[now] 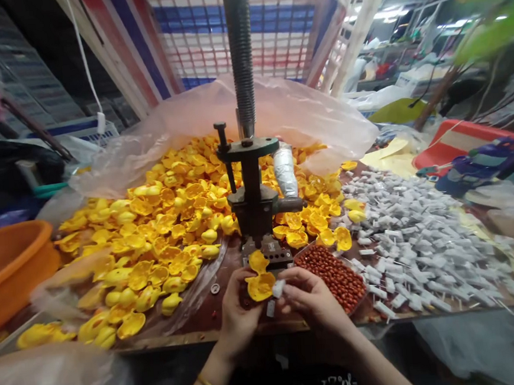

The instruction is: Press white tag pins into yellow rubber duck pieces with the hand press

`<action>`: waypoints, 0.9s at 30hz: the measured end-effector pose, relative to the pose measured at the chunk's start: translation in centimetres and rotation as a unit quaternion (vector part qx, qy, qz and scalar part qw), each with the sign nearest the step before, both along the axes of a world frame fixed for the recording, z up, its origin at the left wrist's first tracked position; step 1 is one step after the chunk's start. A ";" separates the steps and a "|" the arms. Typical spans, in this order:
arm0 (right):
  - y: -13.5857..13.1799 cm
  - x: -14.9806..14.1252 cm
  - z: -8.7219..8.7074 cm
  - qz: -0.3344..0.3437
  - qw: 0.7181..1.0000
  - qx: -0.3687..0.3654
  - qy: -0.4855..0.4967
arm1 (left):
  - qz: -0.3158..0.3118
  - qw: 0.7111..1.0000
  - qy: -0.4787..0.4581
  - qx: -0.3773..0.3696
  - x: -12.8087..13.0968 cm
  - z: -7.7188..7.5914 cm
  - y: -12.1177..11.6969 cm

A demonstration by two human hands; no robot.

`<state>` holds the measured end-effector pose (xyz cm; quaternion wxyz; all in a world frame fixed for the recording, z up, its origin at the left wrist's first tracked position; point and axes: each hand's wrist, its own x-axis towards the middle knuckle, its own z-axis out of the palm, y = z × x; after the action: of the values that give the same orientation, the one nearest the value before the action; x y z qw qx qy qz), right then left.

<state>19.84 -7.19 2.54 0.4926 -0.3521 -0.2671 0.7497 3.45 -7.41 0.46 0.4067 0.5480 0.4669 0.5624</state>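
My left hand (239,309) is closed round a yellow plastic duck half (259,286), held just in front of the small hand press (254,204). Another yellow piece (257,260) sits at the base of the press. My right hand (310,298) pinches a small white plug-like part (277,288) against the yellow shell's right edge. Both hands hover at the front edge of the wooden table (204,318).
A large heap of yellow shells (161,224) lies on clear plastic to the left. A tray of red-brown beads (335,275) sits by my right hand. Several white parts (412,239) cover the right. An orange basin (9,265) stands far left.
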 end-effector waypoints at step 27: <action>2.4 3.5 0.2 -0.042 0.692 0.250 -0.676 | 0.053 0.977 0.174 0.113 -2.6 0.6 1.2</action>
<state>23.39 -4.76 2.70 0.2799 -0.6380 -0.6907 0.1939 0.89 -6.20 1.10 0.2238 0.6543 0.4923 0.5287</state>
